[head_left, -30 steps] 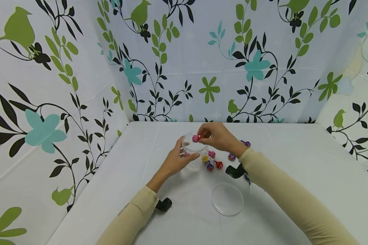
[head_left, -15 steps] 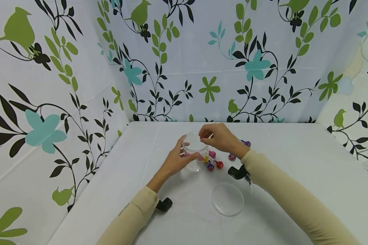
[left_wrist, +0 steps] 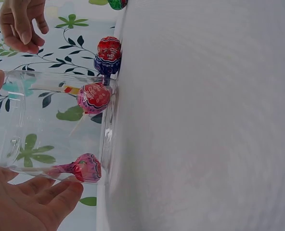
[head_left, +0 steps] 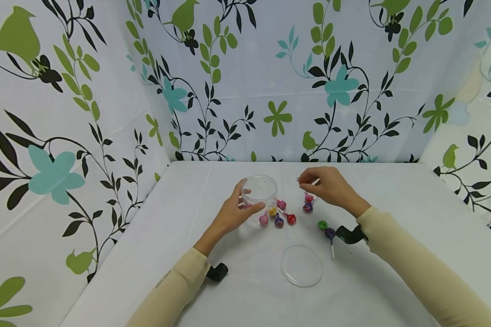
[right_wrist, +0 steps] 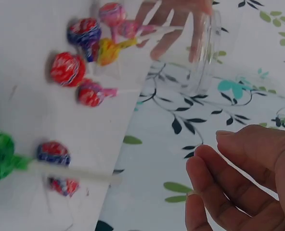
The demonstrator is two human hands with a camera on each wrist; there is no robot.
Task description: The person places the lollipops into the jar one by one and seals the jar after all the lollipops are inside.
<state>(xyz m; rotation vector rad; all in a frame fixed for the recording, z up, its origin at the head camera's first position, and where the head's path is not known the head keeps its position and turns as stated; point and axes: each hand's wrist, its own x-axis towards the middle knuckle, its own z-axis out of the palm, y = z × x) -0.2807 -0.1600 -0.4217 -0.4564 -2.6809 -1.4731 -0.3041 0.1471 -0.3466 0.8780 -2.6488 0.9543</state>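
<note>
In the head view my left hand (head_left: 242,204) grips a clear round jar (head_left: 270,193), thumb in front and fingers around its far side. The jar has no lid on. Inside it lie a pink lollipop (left_wrist: 87,167) and a yellow one (head_left: 272,211). My right hand (head_left: 327,184) hovers to the right of the jar, fingers loosely bent; the right wrist view shows nothing between them. Below its fingertips are a red-and-pink lollipop (head_left: 308,199) and a blue-and-red one (head_left: 308,208).
Right beside the jar lie a red lollipop (head_left: 291,219), a purple one (head_left: 279,222) and a pink one (head_left: 282,205). A green lollipop (head_left: 322,225) and another purple one (head_left: 330,233) rest nearer the right wrist. The clear lid (head_left: 301,266) lies on the white table in front.
A pink lollipop has left my right hand and now sits in the jar. The right hand has moved from the jar's mouth to the right. The left hand still holds the jar.
</note>
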